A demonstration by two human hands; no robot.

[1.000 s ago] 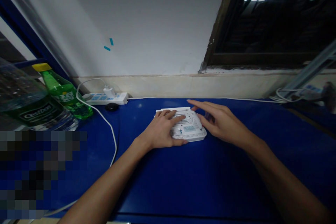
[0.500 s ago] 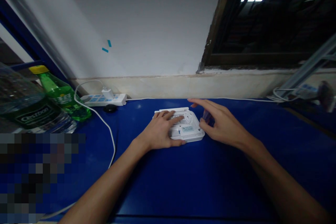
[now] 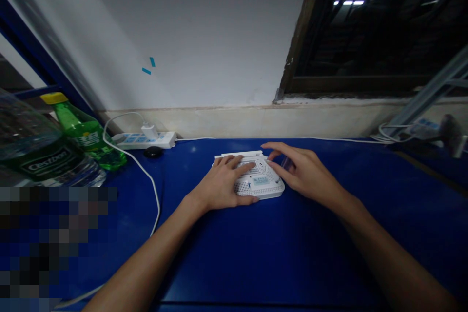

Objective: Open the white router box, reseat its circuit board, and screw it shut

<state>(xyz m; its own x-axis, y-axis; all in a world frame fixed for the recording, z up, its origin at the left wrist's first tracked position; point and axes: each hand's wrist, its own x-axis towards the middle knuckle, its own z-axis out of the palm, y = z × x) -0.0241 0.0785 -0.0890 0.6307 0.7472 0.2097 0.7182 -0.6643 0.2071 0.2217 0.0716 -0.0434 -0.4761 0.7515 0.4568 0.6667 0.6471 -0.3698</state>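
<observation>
A white router-like box [image 3: 261,181] lies on the blue tabletop with its vented, labelled face up and a white bar, perhaps a folded antenna, along its far edge. My left hand [image 3: 223,183] is spread flat over its left half, fingers on the vents and thumb along the near edge. At the box's right side is my right hand [image 3: 305,170]. Its thumb tip is at the box's upper right corner, and the index finger arches above, apart from the thumb. The other fingers curl around something small, purplish and translucent, mostly hidden in the palm.
A white power strip [image 3: 166,140] with a plugged-in charger [image 3: 149,130] sits by the wall, a black round object [image 3: 153,151] before it. A white cable [image 3: 155,190] curves down the left. A green bottle [image 3: 86,129] and a large clear bottle [image 3: 47,156] stand at left.
My right hand has shifted slightly, its thumb moving up and left onto the box's upper right corner. My left hand and the box stay put.
</observation>
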